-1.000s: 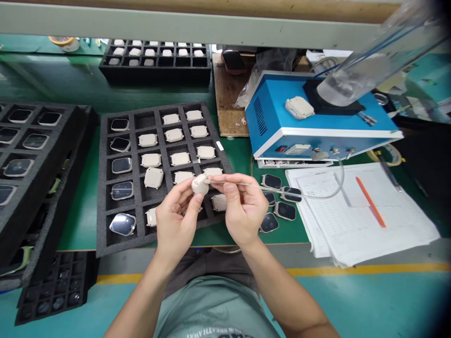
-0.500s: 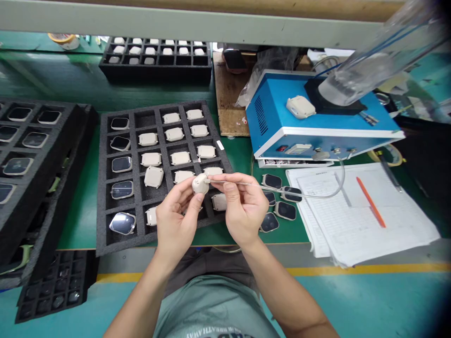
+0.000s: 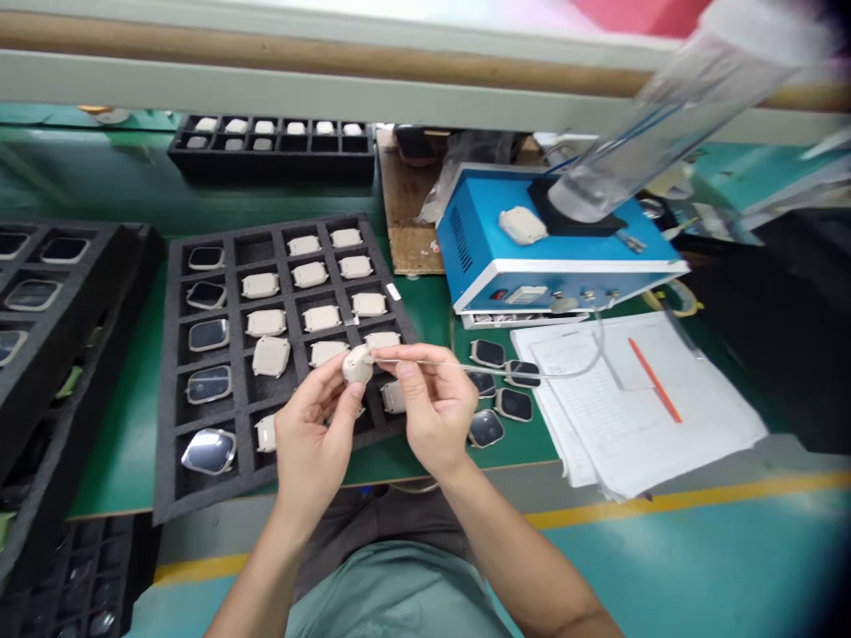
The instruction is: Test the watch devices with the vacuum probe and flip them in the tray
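Note:
Between its thumb and fingers my left hand [image 3: 316, 434] grips a cream watch case [image 3: 357, 364], held over the front part of the foam tray [image 3: 249, 473]. Pinched in my right hand [image 3: 439, 409] is a thin clear tube [image 3: 492, 370], its tip touching the right side of that case. The tube curves back toward the front of the blue machine [image 3: 551, 282]. Cream watch cases and dark-screened watches sit in the tray's compartments. Just right of my right hand, several dark-screened watches [image 3: 514, 404] lie on the green table.
A clear cylinder [image 3: 598, 168] and another cream case [image 3: 522, 225] stand on the machine. Papers [image 3: 638, 443] with an orange pen [image 3: 655, 379] lie at the right. Stacked foam trays [image 3: 99, 328] are at the left; a black tray [image 3: 272, 167] sits behind.
The camera view has shifted, so the scene appears further left and the table slightly lower. Both hands keep the same hold on the case and tube.

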